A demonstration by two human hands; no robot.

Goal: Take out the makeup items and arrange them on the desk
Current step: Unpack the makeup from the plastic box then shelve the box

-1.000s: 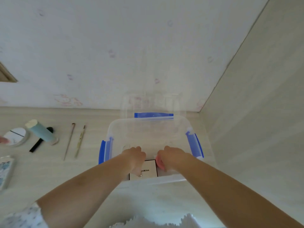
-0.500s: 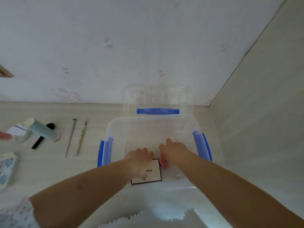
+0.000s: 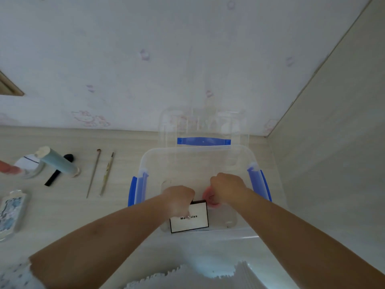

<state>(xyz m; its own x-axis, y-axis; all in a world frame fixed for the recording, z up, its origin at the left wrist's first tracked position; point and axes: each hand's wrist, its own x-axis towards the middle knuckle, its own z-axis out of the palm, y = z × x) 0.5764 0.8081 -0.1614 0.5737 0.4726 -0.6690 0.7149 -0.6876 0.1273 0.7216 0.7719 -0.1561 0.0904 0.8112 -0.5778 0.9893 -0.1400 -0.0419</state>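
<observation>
- left hand (image 3: 179, 197) is curled over the top of the white card (image 3: 190, 219), so its fingertips are hidden and the middle of the printed word is covered
- right hand (image 3: 228, 188) covers most of the pink thing (image 3: 209, 197) at its 8 o'clock, can't tell what it is
- at 9 o'clock, the round compact (image 3: 29, 166) sits partly behind the green tube (image 3: 59, 162)
- patterned pouch (image 3: 10, 213) is cut off by the left edge
- pinkish blur (image 3: 8, 168) at the left edge, unreadable

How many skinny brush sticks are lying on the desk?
2. The darker brush and the pale brush lie side by side, left of the clear box.
</observation>
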